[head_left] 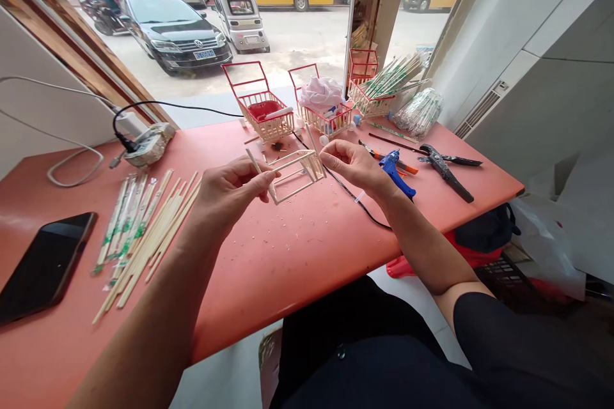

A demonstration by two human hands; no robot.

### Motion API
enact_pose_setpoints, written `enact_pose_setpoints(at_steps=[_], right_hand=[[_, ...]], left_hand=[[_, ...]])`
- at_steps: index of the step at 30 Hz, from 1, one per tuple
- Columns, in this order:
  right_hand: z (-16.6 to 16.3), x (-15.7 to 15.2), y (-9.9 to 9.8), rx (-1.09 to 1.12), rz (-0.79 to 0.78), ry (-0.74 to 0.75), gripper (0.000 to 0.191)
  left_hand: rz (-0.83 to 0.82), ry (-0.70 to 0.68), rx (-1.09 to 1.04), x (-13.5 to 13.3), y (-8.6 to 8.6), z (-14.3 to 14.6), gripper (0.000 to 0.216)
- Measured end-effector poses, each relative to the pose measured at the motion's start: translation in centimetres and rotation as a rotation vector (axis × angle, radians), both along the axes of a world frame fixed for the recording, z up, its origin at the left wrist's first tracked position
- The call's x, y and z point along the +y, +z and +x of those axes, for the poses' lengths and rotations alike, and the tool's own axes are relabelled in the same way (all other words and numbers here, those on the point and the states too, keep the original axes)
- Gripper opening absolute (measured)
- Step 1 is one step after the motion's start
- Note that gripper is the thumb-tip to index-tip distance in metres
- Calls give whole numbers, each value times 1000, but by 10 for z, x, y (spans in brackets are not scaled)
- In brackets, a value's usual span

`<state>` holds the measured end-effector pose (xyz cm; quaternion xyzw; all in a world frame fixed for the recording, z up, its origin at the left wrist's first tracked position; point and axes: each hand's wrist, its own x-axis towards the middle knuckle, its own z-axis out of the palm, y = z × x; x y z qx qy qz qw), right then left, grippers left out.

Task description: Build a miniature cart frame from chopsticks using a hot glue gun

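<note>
A small open box-shaped frame of pale wooden sticks [293, 194] is held up over the table between my hands. My left hand [237, 184] pinches its left end, thumb and fingers closed around the stick there. At the opposite end, my right hand [352, 165] has its fingertips closed at the upright stick, where several short bars are joined. Beyond the frame stand a miniature stick cart with red trim [268, 116] and another one [330, 120] filled with white plastic. To the right of my right hand lies a blue glue gun [398, 172].
Loose chopsticks [153, 236] and wrapped chopsticks [127, 220] lie left, beside a phone [45, 265]. A power strip [148, 144] sits behind them. Black-handled cutters [446, 172] lie right. A third cart [371, 102] holds wrapped chopsticks. A black cord [352, 195] crosses the pink table [268, 281].
</note>
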<state>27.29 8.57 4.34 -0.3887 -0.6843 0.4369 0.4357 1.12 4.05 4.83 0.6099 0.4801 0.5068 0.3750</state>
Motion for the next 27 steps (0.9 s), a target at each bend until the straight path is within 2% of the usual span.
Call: enact_pose_setpoints(at_steps=[10,16,20,25,27], right_hand=[[-4,2,-6,-28,-10,-24,65],[-6,-8,2,-59,41,8,59],[-9,-11,-2,-99,27,48,56],[-12,-12,-8,-152,72,7,45],[-14,-14,-8,-169,93,-17,43]], left_hand=[[-28,-21,25,-1,13,0,20],[-41,35,35,-2,14,1,23],[-15,54,44,-3,12,2,24],[19,42,0,-1,4,0,13],[11,50,15,0,4,0,16]])
